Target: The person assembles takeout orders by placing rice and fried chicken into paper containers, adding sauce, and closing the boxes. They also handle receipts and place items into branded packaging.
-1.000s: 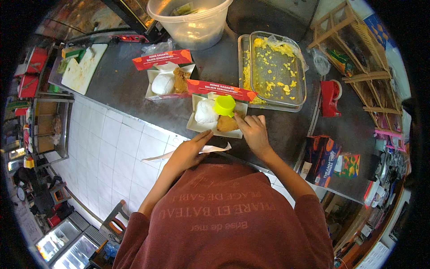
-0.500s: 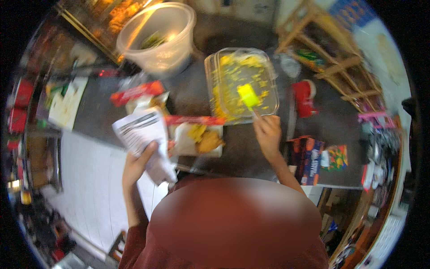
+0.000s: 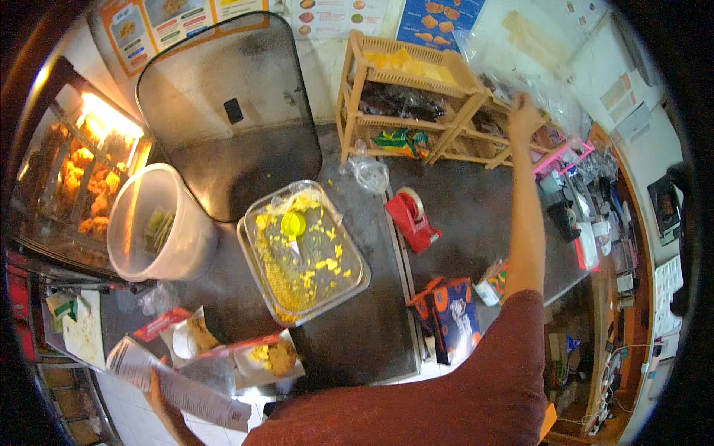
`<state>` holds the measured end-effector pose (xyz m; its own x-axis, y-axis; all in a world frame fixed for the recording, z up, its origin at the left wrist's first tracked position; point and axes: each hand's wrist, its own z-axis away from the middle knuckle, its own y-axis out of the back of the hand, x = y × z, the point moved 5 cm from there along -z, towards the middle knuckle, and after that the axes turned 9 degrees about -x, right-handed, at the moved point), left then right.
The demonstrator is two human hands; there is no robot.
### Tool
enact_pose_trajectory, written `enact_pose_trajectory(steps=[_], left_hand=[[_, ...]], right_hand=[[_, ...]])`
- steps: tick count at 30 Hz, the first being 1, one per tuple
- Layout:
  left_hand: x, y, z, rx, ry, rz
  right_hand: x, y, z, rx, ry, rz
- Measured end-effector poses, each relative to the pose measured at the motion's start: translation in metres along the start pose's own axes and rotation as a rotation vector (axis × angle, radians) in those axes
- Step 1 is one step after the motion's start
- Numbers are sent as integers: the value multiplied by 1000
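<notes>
At the lower left, my left hand [image 3: 158, 394] grips a folded sheet of printed white paper [image 3: 190, 390]. Just beyond it are two open food boxes with red flaps: one paper box [image 3: 245, 372] holds a browned fried piece [image 3: 281, 358] with yellow bits, the other a fried piece [image 3: 199, 334] partly in white paper. My right arm stretches far right, where my right hand [image 3: 524, 119] is closed beside crumpled clear plastic bags [image 3: 558, 104] above the rack; what its fingers pinch is hidden. A yellow-green scoop [image 3: 293, 224] rests inside a clear tray [image 3: 362, 279] of yellow shreds.
A translucent bucket [image 3: 149, 245] with green pieces stands by a lit display case [image 3: 85, 178]. A large dark lid [image 3: 223, 149] leans on the wall. A tan tiered rack [image 3: 405, 123], red tape dispenser [image 3: 413, 223] and dark blue printed box [image 3: 450, 320] sit to the right.
My right hand has let go of the scoop, leaving it in the tray, and has reached up and right to the rack. The view has swung right; the paper stays in my left hand.
</notes>
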<state>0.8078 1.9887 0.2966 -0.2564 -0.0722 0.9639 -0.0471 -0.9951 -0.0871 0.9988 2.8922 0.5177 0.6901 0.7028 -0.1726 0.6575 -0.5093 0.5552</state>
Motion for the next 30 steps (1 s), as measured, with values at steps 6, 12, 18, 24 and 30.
enact_pose_trajectory(steps=[6, 12, 18, 24, 30], left_hand=[[-8, 52, 31, 360, 22, -190], [-8, 42, 18, 420, 135, -163], [6, 30, 14, 446, 92, -218], [-7, 93, -2, 331, -25, -60], [2, 102, 6, 264, -88, 66]], right_hand=[[168, -71, -106, -558, -485, 446], [132, -100, -149, -509, -412, -1384], [178, -104, -108, -764, -428, 703], [215, -158, -93, -792, -289, 637], [213, -169, -96, -782, -139, 608]])
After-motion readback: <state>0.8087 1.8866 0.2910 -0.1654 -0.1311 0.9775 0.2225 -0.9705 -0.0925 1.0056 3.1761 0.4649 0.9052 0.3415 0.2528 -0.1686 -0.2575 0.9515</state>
